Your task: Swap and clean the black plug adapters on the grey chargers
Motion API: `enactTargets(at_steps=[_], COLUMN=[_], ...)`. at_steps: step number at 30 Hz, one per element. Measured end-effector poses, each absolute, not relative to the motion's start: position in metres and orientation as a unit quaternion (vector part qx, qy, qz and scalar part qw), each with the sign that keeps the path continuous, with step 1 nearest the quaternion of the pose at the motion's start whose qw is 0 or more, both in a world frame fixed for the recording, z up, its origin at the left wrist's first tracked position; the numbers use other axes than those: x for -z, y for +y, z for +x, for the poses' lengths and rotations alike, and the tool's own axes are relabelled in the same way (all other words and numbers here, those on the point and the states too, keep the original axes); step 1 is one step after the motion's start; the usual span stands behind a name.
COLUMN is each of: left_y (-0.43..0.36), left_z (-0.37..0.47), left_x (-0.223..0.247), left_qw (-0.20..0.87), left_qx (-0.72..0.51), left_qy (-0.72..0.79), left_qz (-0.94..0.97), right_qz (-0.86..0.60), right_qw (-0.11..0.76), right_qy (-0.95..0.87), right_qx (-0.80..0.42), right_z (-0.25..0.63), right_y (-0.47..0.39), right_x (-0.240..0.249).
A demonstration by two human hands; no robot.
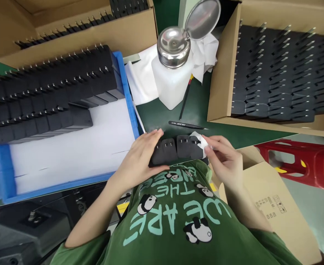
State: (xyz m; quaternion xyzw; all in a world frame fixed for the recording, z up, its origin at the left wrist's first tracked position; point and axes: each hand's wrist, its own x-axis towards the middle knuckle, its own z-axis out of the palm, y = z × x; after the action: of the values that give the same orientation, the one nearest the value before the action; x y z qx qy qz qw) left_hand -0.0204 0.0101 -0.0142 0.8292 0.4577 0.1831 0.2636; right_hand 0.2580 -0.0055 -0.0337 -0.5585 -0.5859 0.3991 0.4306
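The tray (124,79) lies beyond and left of my left fingertips, and the carton (222,70) stands past my right ones, both bearing black plugs. The bottle (169,82), lid up, stands beyond the gap between my hands; I'd keep my knuckles wide of it.

My left hand (135,156) is half open, fingers stretched along the far side and thumb apart on the near side, cupping the left end of the short row. My right hand (225,156) pinches the wipe (202,142) between thumb and forefinger, against the row's right end.

The plugs (183,147) lie between my two sets of fingers, at least four in a row, pins up. I judge them fairly light and stiff, with smooth, perhaps slippery shells. I'd take each by its side walls, or steady the row from both ends. The wipe looks thin and limp; pinched near its working edge, it should fold less. The tweezers (188,125) lie just beyond my fingertips, narrow and likely stiff. The pins (166,144) could snag the wipe or bend, so I'd never grip there.
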Motion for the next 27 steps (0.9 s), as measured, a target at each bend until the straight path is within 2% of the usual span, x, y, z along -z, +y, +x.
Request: enactTargets(at_steps=[3, 6, 13, 16, 27], left_y=[0.013, 0.015, 0.021, 0.022, 0.020], left_z=[-0.018, -0.014, -0.011, -0.010, -0.009], left_x=[0.020, 0.021, 0.020, 0.022, 0.031], left_qw=[0.278, 0.290, 0.279, 0.269, 0.279], left_qx=[-0.181, -0.181, -0.192, -0.198, -0.230], left_qy=[0.448, 0.442, 0.427, 0.422, 0.423], left_qz=[0.830, 0.829, 0.838, 0.843, 0.831], right_qz=[-0.542, -0.538, -0.459, -0.426, -0.277], right_qw=[0.431, 0.417, 0.285, 0.254, 0.254], right_qy=[-0.627, -0.699, -0.841, -0.868, -0.927], right_qx=[-0.357, -0.222, -0.012, 0.001, 0.001], right_z=[0.259, 0.266, 0.251, 0.242, 0.193], right_y=[-0.004, -0.006, -0.025, -0.025, -0.003], right_x=[0.031, 0.021, 0.026, 0.022, 0.016])
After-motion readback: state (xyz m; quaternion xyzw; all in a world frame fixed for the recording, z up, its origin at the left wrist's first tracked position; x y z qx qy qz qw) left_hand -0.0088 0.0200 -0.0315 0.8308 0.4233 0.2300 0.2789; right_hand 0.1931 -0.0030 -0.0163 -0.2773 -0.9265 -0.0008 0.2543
